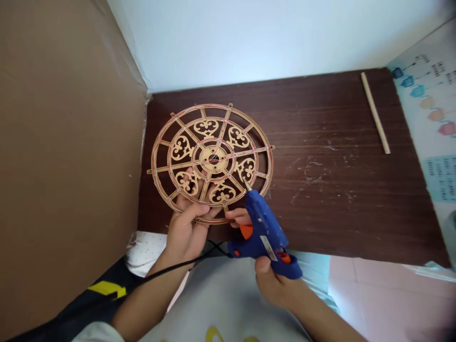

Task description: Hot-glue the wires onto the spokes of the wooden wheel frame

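A round wooden wheel frame point(214, 160) has cut-out scroll ornaments, spokes and thin red and white wires along its rings. My left hand point(190, 225) grips its near edge, thumb on top and fingers showing beneath through the openings. A blue hot glue gun point(265, 223) with an orange trigger is in my right hand point(269, 280). Its metal nozzle points up and left, at the lower right part of the wheel, close to one scroll ornament. Whether the nozzle touches the wood I cannot tell. Some fingers of my right hand reach past the gun to the wheel's near rim.
The wheel is over a dark brown table point(320, 190) marked with whitish streaks. A pale wooden stick point(375, 113) lies at the far right. Brown cardboard point(64, 142) stands on the left, a white wall point(249, 42) behind. The gun's black cord point(171, 265) crosses my left forearm.
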The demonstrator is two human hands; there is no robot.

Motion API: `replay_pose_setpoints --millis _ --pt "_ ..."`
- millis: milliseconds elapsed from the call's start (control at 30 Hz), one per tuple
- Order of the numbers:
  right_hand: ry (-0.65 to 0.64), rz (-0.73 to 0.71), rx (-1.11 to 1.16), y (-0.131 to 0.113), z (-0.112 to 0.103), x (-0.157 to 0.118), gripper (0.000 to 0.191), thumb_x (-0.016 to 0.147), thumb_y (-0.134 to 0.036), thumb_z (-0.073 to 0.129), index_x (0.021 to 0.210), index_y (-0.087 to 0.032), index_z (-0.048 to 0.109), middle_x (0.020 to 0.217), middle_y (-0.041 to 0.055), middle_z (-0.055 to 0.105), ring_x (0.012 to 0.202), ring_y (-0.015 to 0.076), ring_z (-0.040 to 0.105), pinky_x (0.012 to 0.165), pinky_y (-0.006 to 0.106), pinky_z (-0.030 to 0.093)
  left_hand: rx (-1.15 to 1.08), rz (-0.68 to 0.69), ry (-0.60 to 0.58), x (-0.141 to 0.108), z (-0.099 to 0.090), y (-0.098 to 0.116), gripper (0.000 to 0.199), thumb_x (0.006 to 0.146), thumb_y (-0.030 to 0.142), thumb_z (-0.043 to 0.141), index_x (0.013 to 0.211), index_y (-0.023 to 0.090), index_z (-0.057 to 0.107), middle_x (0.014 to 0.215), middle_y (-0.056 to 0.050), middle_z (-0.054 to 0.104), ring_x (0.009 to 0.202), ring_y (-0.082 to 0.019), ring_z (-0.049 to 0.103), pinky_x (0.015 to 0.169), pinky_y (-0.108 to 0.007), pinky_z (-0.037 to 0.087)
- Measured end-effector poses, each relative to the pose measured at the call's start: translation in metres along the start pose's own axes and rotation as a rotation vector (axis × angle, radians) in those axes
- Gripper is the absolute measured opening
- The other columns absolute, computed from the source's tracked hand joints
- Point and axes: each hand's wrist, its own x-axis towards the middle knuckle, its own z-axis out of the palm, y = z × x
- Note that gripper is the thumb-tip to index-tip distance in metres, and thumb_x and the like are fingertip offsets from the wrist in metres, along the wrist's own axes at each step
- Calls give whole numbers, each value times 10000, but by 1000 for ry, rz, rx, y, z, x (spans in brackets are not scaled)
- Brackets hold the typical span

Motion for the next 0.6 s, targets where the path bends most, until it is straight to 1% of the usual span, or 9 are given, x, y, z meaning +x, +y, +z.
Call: replay_pose_setpoints --millis 100,167,267,333,400,467,500,533,600 --pt "-1 -57 52 3 -2 0 549 1142 -607 476 1602 -311 525 1512 164 678 1428 353 671 1222 513 568 -42 -49 -75 -5 -1 -5 830 714 116 725 1488 396 620 1440 -23 772 1250 -298 746 1078 -540 618" --pt "-34 -47 87 4 -5 -1 559 1138 -602 487 1624 -324 481 1511 163 681 1460 347 650 1239 509 553 -73 -35 -97 -8 0 -10 792 728 131 726 1472 388 631 1428 -28 774 1178 -271 758 1065 -512 620" --pt "-85 -19 134 6 -7 -4 552 1162 -565 455 1663 -340 410 1514 163 685 1466 320 650 1243 513 549 -62 15 -52 -8 3 -16 727 771 113 741 1435 395 647 1359 -10 796 1084 -213 770 1006 -409 630" --pt "-92 1 170 5 -8 -4 524 1172 -565 430 1640 -328 441 1504 168 687 1454 306 658 1246 512 543 -29 35 -17 -5 6 -19 707 781 98 760 1408 408 655 1306 9 808 997 -177 769 881 -316 632" --pt "-82 7 208 3 -9 -2 514 1176 -576 410 1614 -313 468 1490 173 685 1428 300 670 1236 508 550 -4 61 1 -3 7 -19 713 758 86 780 1381 412 665 1265 23 816 859 -135 742 751 -245 604" --pt "-98 5 247 -1 -10 2 515 1171 -599 410 1587 -307 491 1449 169 694 1324 293 722 1152 474 613 16 108 20 0 8 -16 712 740 77 787 1358 413 677 1236 35 822 739 -99 688 692 -214 583" --pt "-115 6 264 -3 -11 4 512 1165 -613 420 1567 -308 509 1403 157 708 1244 283 749 1087 449 644 25 142 36 1 9 -13 708 736 76 785 1350 412 682 1230 37 824 729 -94 681 698 -211 587" --pt "-133 14 278 -4 -11 6 506 1159 -626 433 1542 -310 530 1336 139 727 1152 268 766 1011 416 666 34 179 54 3 10 -11 707 732 75 781 1346 412 685 1234 37 825 758 -101 697 717 -212 596" --pt "-149 37 289 -7 -11 10 484 1146 -648 465 1470 -307 577 1187 96 742 981 236 760 871 357 665 45 261 91 8 11 -4 726 707 70 775 1340 414 690 1258 32 824 907 -139 756 754 -218 608"
